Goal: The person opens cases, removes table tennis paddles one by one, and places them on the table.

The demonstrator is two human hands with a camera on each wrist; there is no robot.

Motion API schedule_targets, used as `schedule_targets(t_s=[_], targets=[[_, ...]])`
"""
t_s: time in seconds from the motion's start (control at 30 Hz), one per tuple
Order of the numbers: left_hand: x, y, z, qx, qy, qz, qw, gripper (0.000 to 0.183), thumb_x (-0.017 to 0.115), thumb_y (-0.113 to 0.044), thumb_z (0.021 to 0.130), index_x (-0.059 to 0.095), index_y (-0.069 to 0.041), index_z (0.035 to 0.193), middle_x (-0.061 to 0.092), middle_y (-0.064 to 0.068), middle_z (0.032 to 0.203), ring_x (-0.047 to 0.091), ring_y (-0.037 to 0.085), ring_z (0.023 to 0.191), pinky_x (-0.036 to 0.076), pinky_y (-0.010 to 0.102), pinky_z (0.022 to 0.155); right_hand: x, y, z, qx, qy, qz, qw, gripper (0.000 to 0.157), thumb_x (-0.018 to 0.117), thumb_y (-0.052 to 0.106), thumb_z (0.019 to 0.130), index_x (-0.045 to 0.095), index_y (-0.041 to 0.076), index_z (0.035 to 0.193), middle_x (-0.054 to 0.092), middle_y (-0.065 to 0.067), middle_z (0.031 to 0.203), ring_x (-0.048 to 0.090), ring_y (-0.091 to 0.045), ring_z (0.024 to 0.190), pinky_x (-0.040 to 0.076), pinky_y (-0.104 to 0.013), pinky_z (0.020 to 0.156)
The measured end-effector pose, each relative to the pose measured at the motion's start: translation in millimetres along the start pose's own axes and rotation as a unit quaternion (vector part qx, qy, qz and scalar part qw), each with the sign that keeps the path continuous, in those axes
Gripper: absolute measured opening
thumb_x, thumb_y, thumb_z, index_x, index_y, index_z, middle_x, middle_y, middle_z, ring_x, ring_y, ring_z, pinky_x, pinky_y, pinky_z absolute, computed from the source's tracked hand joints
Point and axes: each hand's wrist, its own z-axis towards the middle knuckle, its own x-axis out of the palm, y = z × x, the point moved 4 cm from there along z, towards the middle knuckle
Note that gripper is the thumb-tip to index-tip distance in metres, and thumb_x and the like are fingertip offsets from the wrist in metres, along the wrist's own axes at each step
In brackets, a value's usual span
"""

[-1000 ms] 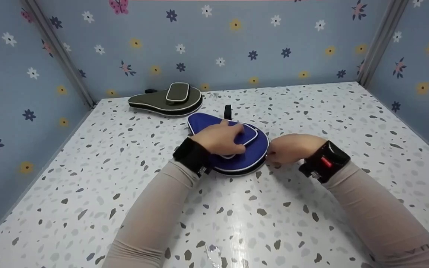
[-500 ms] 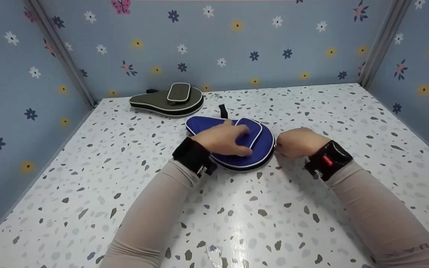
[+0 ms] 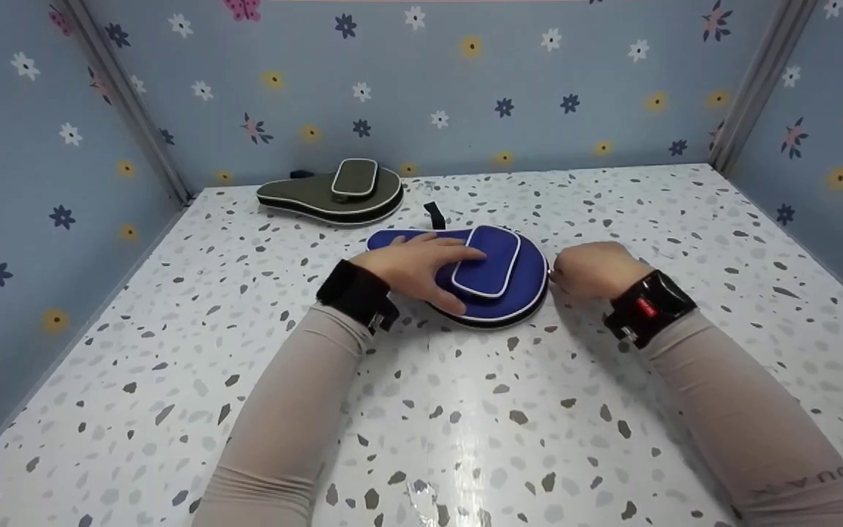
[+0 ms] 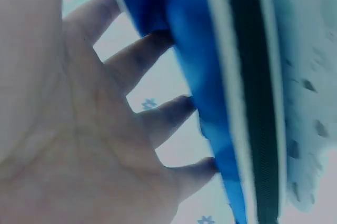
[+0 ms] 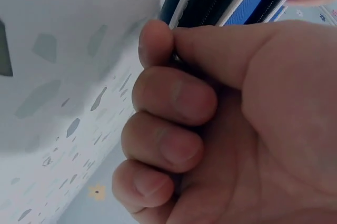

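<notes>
A blue table tennis bat case [image 3: 527, 282] with white piping lies flat on the table, its round end to the right. My left hand [image 3: 418, 267] rests on the narrow part with fingers spread, the thumb near the front edge. In the left wrist view the fingertips touch the blue fabric [image 4: 197, 45], and the dark zip [image 4: 253, 87] runs along the side. At the rounded right edge my right hand [image 3: 590, 271] has its fingers curled and pinches the zipper pull, which is mostly hidden. A small pocket [image 3: 489, 260] sits on top of the case.
An olive green bat case [image 3: 312, 196] with white piping lies at the back left, near the flowered wall [image 3: 451, 80]. A black strap [image 3: 435, 215] sticks out behind the blue case. The speckled table [image 3: 246, 439] has side walls left and right.
The blue case has turned slightly, its round end shifting right and away. My right hand has moved right and farther back along its edge. The left hand has slid a little left, uncovering the pocket.
</notes>
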Motion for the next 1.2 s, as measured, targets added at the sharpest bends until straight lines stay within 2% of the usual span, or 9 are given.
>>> schedule_targets(t_s=[0.13, 0.3, 0.47, 0.6, 0.83, 0.93, 1.07, 1.2], targets=[[1.6, 6.5, 0.8, -0.012, -0.001, -0.006, 0.9999, 0.093, 0.076, -0.070, 0.093, 0.035, -0.045, 0.172, 0.017, -0.002, 0.184, 0.003, 0.044, 0.168, 0.002, 0.072, 0.129, -2.8, -1, -1, 0.009, -0.011, -0.004, 1.000, 0.037, 0.054, 0.021, 0.112, 0.068, 0.007, 0.080, 0.071, -0.012, 0.088, 0.067, -0.031, 0.079, 0.060, -0.054, 0.080], [1.7, 7.5, 0.7, -0.012, -0.003, -0.008, 0.9999, 0.093, 0.077, -0.071, 0.092, 0.037, -0.045, 0.172, 0.017, -0.001, 0.184, 0.005, 0.040, 0.169, 0.001, 0.072, 0.129, -4.2, 1, -2, 0.004, -0.022, -0.013, 1.000, 0.034, 0.056, 0.021, 0.110, 0.074, 0.003, 0.087, 0.075, -0.014, 0.093, 0.069, -0.032, 0.081, 0.060, -0.056, 0.084], [4.4, 9.1, 1.0, -0.013, -0.005, -0.010, 0.9999, 0.092, 0.077, -0.071, 0.092, 0.037, -0.045, 0.172, 0.017, -0.001, 0.184, 0.006, 0.037, 0.169, 0.001, 0.072, 0.129, -3.0, 6, -5, 0.013, 0.007, -0.018, 1.000, 0.038, 0.051, 0.025, 0.112, 0.075, 0.002, 0.093, 0.077, -0.018, 0.104, 0.071, -0.034, 0.091, 0.059, -0.057, 0.091], [5.0, 9.4, 0.4, -0.014, -0.006, -0.012, 0.9998, 0.093, 0.077, -0.071, 0.092, 0.037, -0.045, 0.172, 0.017, -0.001, 0.184, 0.006, 0.037, 0.169, 0.001, 0.072, 0.129, -2.2, 10, -8, 0.013, 0.030, -0.016, 0.999, 0.039, 0.050, 0.027, 0.113, 0.076, 0.004, 0.095, 0.077, -0.017, 0.108, 0.070, -0.034, 0.095, 0.058, -0.057, 0.096], [4.8, 9.1, 1.6, -0.019, -0.004, -0.004, 0.9998, 0.092, 0.077, -0.071, 0.092, 0.037, -0.046, 0.172, 0.017, -0.001, 0.184, 0.007, 0.036, 0.169, 0.003, 0.072, 0.129, -2.8, 20, -14, -0.010, 0.051, 0.001, 0.999, 0.039, 0.052, 0.030, 0.114, 0.079, 0.001, 0.114, 0.077, -0.023, 0.121, 0.073, -0.044, 0.113, 0.054, -0.063, 0.104], [4.8, 8.4, 2.0, -0.018, -0.005, 0.000, 0.9998, 0.092, 0.077, -0.071, 0.092, 0.037, -0.046, 0.171, 0.017, -0.001, 0.184, 0.008, 0.036, 0.169, 0.004, 0.072, 0.129, -3.5, 24, -17, -0.026, 0.057, 0.002, 0.998, 0.035, 0.052, 0.028, 0.114, 0.077, 0.005, 0.107, 0.077, -0.019, 0.113, 0.073, -0.038, 0.104, 0.055, -0.061, 0.102], [4.7, 7.5, 1.9, -0.018, -0.007, 0.002, 0.9998, 0.091, 0.077, -0.071, 0.092, 0.038, -0.046, 0.171, 0.018, -0.001, 0.184, 0.009, 0.036, 0.169, 0.004, 0.071, 0.129, -4.2, 32, -20, -0.053, 0.066, 0.001, 0.996, 0.024, 0.059, 0.020, 0.106, 0.065, 0.013, 0.084, 0.069, -0.008, 0.092, 0.064, -0.028, 0.084, 0.057, -0.052, 0.087], [4.9, 6.8, 1.7, -0.017, -0.008, 0.008, 0.9998, 0.091, 0.076, -0.071, 0.093, 0.038, -0.046, 0.171, 0.019, -0.001, 0.184, 0.012, 0.036, 0.169, 0.007, 0.071, 0.129, -4.5, 40, -23, -0.060, 0.074, 0.003, 0.995, 0.020, 0.068, 0.016, 0.097, 0.059, 0.017, 0.079, 0.066, -0.004, 0.088, 0.061, -0.025, 0.081, 0.056, -0.049, 0.083]])
